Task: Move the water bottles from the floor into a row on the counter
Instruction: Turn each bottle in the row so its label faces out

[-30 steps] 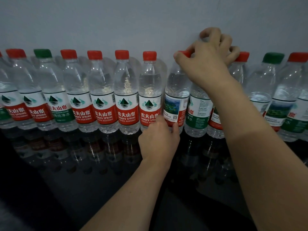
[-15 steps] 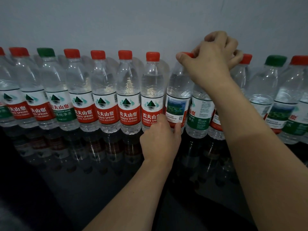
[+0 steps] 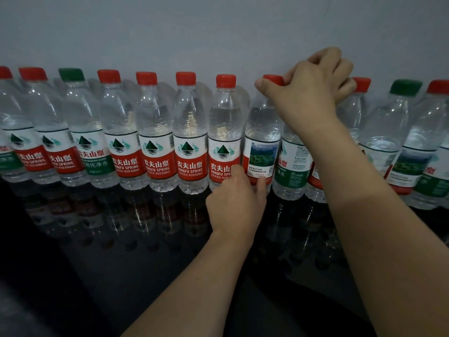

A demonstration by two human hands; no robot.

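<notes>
row of upright water bottles (image 3: 155, 132) on a glossy black counter (image 3: 121, 251) against a grey wall (image 3: 170, 32); red labels read "农夫山泉 nongfu spring 550ml", green ones "饮用纯净水". the turned bottle (image 3: 263, 132) shows a landscape panel. left hand (image 3: 237, 200) grips its base, thumb and fingers curled round; right hand (image 3: 308, 93) pinches its red cap (image 3: 272, 79).
</notes>
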